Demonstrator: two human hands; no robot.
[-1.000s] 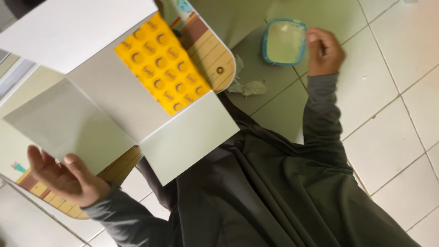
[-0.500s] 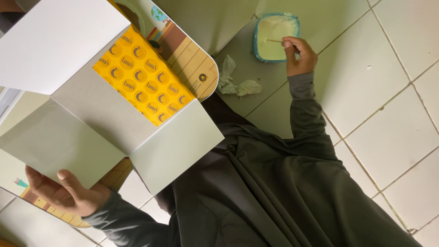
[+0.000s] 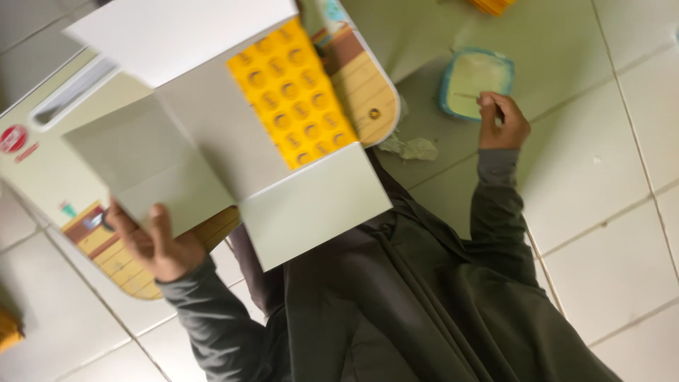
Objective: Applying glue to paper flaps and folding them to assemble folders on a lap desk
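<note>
My left hand [image 3: 152, 244] grips the lower edge of an unfolded white cardboard box [image 3: 205, 148], held up in front of me. One flap carries a yellow panel [image 3: 293, 92] with rows of round marks. My right hand [image 3: 503, 124] reaches out over the floor and pinches a thin stick [image 3: 465, 95]. The stick's tip lies in a small blue-rimmed container [image 3: 453, 67] of pale paste on the tiles. Dark grey sleeves cover both arms.
A low illustrated board [image 3: 364, 99] with a wood-plank print lies under the cardboard. Crumpled tissue [image 3: 414, 147] sits on the white floor tiles [image 3: 608, 212] beside it. Yellow items show at the top edge [image 3: 491, 6] and far left [image 3: 7, 329].
My right hand moved from beside the container to its near side and put the stick into the paste. The cardboard stays in my left hand, shifted slightly in view.
</note>
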